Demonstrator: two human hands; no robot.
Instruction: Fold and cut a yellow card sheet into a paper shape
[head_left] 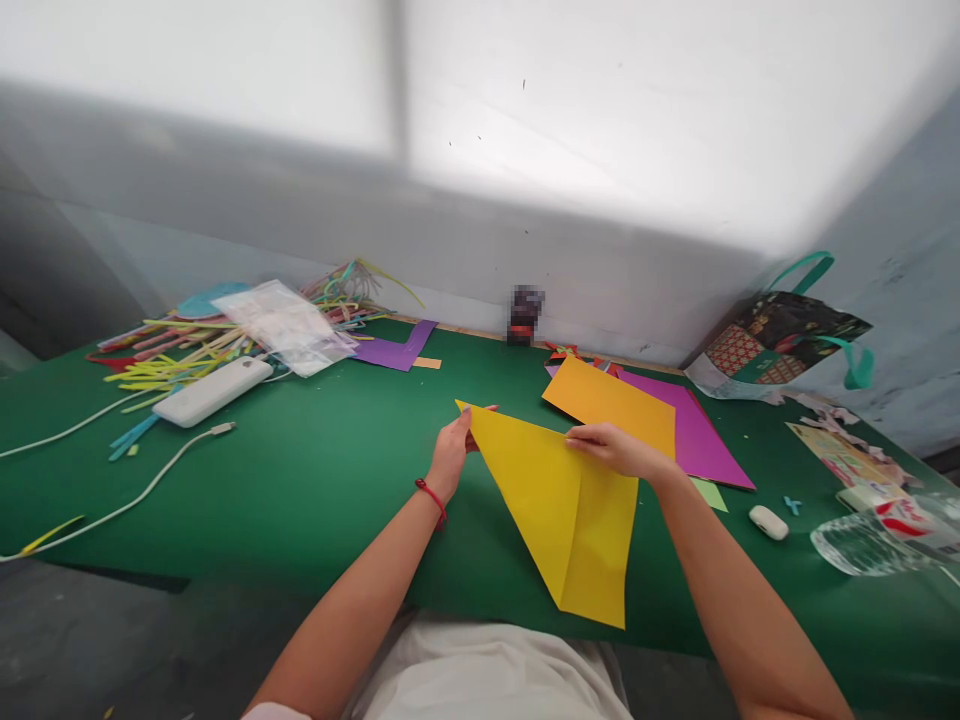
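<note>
A yellow sheet of paper (559, 490) is held up over the green table, folded along a diagonal so that a triangle lies beside a narrow strip. My left hand (452, 450) pinches it near its pointed left corner; a red cord bracelet is on that wrist. My right hand (611, 446) grips the upper edge, close to where the triangle meets the strip. Behind the right hand lies an orange sheet (615, 400), partly over a magenta sheet (716, 440).
Paper strips (157, 372), a clear plastic bag (289, 325), a white power strip (214, 392) and a cable lie left. Purple paper (394, 350) is at the back. On the right are a bag (780, 340), a small white case (769, 522) and a plastic bottle (855, 543).
</note>
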